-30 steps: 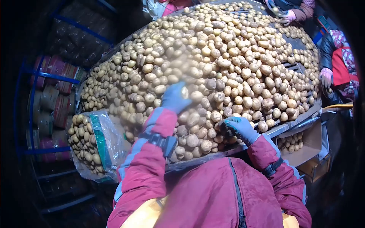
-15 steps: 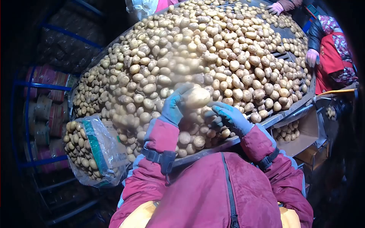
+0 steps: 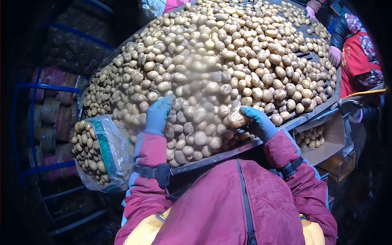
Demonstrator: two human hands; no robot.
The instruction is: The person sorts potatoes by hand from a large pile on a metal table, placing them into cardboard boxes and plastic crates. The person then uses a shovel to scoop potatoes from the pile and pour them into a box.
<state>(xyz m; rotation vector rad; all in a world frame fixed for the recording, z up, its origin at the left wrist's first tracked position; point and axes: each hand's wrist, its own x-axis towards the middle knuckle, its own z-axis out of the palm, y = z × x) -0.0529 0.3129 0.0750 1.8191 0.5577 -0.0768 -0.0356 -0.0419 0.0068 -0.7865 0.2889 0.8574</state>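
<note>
Potato (image 3: 237, 119) is gripped by the right hand (image 3: 262, 123), just inside the table's (image 3: 245, 148) near edge. It lies left of that palm; long axis unclear. Left hand (image 3: 157, 117) is farther off, over the pile; can't tell if it's gripping. Loose potatoes (image 3: 261, 63) fill the gap between hands. Plastic bag (image 3: 116, 141) by left near corner, carton (image 3: 324, 152) below right near edge.

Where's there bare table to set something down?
Small dark patches of bare table show at the upper right, bordered by loose potatoes. The potato heap crowds the middle, left and near edge, around the left hand and the right hand holding a potato.
</note>
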